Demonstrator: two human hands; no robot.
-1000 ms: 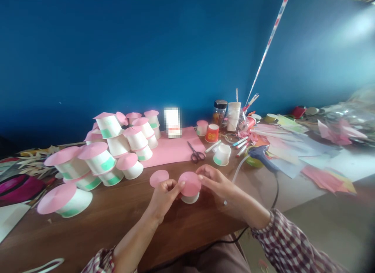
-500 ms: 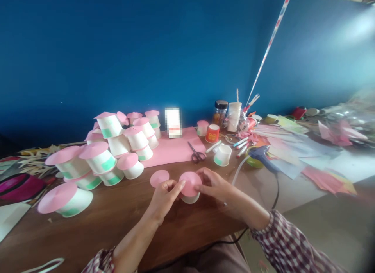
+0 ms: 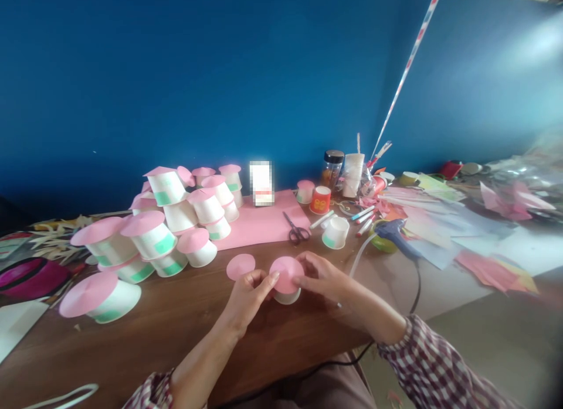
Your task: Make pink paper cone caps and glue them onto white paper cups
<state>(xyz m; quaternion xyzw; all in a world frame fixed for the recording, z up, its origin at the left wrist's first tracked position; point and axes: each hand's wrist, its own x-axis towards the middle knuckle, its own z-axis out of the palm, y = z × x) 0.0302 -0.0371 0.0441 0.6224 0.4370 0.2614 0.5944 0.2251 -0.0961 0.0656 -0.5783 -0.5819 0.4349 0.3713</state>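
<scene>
A pink paper cone point(image 3: 287, 274) sits over a white paper cup point(image 3: 288, 296) near the front of the table. My left hand point(image 3: 253, 292) is closed on the cone's left edge, its thumb pressed on top. From the other side my right hand point(image 3: 319, 275) pinches the right edge, its fingers partly behind the cone. Just left of them a loose pink paper disc point(image 3: 240, 266) lies on the wood. Farther left, several white cups with pink cone tops are stacked, one capped cup point(image 3: 118, 300) standing in front.
Scissors point(image 3: 297, 230) rest at the edge of a pink sheet point(image 3: 268, 221). A white cup point(image 3: 336, 233), a red cup point(image 3: 321, 200) and markers point(image 3: 364, 214) stand or lie behind my right hand. A blue glue gun point(image 3: 393, 232) with its cord lies to the right, beside scattered paper.
The view has shifted very slightly. Both hands stay on the cone and cup in nearly the same position.
</scene>
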